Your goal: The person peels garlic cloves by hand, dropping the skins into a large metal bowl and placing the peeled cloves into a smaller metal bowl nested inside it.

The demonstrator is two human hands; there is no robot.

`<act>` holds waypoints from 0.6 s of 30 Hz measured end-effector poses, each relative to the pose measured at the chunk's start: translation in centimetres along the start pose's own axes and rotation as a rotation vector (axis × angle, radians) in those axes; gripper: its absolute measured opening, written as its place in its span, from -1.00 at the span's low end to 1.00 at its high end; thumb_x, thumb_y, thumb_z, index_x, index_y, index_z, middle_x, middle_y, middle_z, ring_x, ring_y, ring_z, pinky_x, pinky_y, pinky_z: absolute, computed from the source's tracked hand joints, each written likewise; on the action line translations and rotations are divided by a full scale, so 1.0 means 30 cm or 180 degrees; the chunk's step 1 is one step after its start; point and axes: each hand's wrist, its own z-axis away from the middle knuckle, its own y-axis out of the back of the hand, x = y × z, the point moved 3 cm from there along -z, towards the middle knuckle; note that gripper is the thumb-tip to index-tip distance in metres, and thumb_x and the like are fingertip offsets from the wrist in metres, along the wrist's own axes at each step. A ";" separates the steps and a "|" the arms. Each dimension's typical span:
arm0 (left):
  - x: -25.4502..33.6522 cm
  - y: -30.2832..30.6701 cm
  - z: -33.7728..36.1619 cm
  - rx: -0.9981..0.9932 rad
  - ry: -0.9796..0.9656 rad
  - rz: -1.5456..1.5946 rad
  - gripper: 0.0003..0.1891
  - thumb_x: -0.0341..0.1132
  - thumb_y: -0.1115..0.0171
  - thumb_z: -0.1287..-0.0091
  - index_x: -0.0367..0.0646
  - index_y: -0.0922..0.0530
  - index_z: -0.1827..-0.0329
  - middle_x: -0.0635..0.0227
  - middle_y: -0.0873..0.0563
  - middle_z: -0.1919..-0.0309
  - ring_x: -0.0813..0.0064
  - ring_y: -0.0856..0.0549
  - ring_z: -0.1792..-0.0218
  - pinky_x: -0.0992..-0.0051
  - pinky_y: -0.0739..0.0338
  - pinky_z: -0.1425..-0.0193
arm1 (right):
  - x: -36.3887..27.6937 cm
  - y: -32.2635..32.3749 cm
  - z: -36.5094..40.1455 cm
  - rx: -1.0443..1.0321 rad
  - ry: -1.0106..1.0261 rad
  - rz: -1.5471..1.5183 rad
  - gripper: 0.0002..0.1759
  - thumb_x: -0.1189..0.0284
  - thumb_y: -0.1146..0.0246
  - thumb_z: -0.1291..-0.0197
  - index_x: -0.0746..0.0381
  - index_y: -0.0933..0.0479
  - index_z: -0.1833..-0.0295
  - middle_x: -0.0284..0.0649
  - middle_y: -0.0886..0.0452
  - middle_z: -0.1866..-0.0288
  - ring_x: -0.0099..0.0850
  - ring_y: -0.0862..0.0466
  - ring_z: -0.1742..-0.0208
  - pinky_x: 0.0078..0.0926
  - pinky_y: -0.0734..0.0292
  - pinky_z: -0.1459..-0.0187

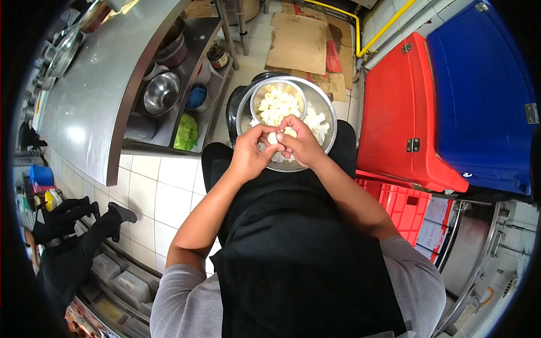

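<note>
Pale piece (pixel 273 138) held up between both hands, over the near part of a large steel bowl (pixel 331 119). Left hand (pixel 251 152): thumb and forefinger closed to a pinch on it. Right hand (pixel 305 145): fingers curled in, tips meeting the left's at the same piece. A second pale bit shows by the right fingers; cannot tell if gripped.

Small steel bowl (pixel 302 97) inside the large one, at its far side, heaped with pale yellow pieces (pixel 279 107). Whiter scraps (pixel 317 125) loose in the large bowl, right of the small one. Large bowl at the lap, against a black apron (pixel 304 253).

Farther out: cardboard (pixel 297 42) on the floor beyond. Left, steel worktop (pixel 96 96), green bag (pixel 186 133) on the shelf below. Right, red box (pixel 397 112) beside a blue one. Lower left, another person's dark-clothed legs (pixel 79 248).
</note>
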 end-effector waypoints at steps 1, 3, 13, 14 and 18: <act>-0.003 0.003 -0.006 0.0008 -0.0007 -0.0001 -0.60 -0.57 -0.61 -0.32 -0.32 -0.70 -0.20 0.32 -0.84 0.05 0.56 -0.78 0.05 0.45 -0.69 -0.14 | -0.004 -0.002 -0.005 -0.0077 0.0016 -0.0044 -0.80 0.56 -0.28 -0.52 0.16 -0.38 -0.06 -0.27 -0.57 0.18 -0.57 -0.54 0.35 -0.56 -0.44 0.41; -0.015 0.006 -0.004 -0.0027 -0.0026 0.0083 -0.57 -0.60 -0.57 -0.36 -0.32 -0.67 -0.28 0.35 -0.84 0.01 0.56 -0.79 0.03 0.46 -0.69 -0.20 | -0.012 -0.009 -0.003 -0.0161 0.0009 -0.0088 -0.79 0.55 -0.29 -0.55 0.13 -0.37 -0.06 -0.30 -0.57 0.18 -0.61 -0.53 0.37 -0.61 -0.38 0.46; -0.106 0.049 -0.072 0.0450 0.0589 0.1534 -0.52 -0.54 -0.39 -0.52 -0.27 -0.61 -0.49 0.37 -0.79 -0.09 0.64 -0.71 -0.04 0.52 -0.62 -0.20 | -0.069 0.087 -0.150 0.0402 -0.0164 0.0257 -0.90 0.56 -0.25 -0.48 0.16 -0.48 0.00 -0.18 -0.68 0.13 -0.52 -0.52 0.39 -0.51 -0.43 0.40; -0.107 0.048 -0.082 0.0438 0.0587 0.1536 -0.52 -0.54 -0.39 -0.52 -0.27 -0.61 -0.49 0.37 -0.79 -0.09 0.64 -0.71 -0.04 0.52 -0.62 -0.20 | -0.076 0.115 -0.182 0.0619 -0.0151 0.0742 -0.92 0.54 -0.25 -0.50 0.17 -0.50 -0.01 -0.16 -0.70 0.09 -0.50 -0.56 0.36 -0.50 -0.49 0.36; -0.100 0.076 -0.106 0.0566 0.0653 0.0762 -0.54 -0.52 -0.49 -0.47 -0.31 -0.63 -0.42 0.41 -0.81 -0.01 0.63 -0.72 0.00 0.55 -0.65 -0.16 | -0.112 0.124 -0.224 0.0983 0.0134 0.1546 -0.76 0.40 -0.32 -0.56 0.25 -0.59 -0.21 -0.16 -0.75 -0.01 -0.35 -0.73 0.07 -0.32 -0.69 -0.04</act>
